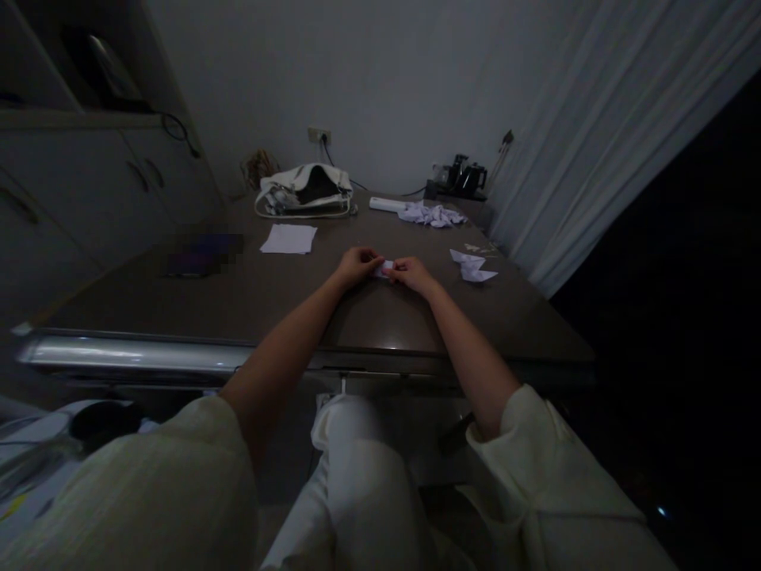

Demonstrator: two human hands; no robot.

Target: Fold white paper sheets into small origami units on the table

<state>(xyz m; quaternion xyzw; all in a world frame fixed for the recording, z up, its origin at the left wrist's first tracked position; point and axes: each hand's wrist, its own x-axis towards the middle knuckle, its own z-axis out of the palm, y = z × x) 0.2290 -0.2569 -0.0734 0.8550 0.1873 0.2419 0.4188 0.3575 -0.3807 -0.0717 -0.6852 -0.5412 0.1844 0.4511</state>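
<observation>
Between my two hands, just above or on the brown table [267,305], is a small folded piece of white paper [386,266]. My left hand [357,265] pinches its left end between thumb and fingers. At the right end, my right hand [411,274] grips the same paper, fingers closed on it. Much of the paper is hidden by the fingertips. To the right lie folded paper shapes [472,266] with pointed ends. A stack of white paper sheets [288,239] rests to the left.
Behind my hands lie a heap of crumpled or folded white paper [433,214] and a white box-like bar [386,205]. A white bag [306,190] stands at the back. A black kettle [472,179] sits at the back right, near the curtain [571,135]. Small scraps [479,249] lie right.
</observation>
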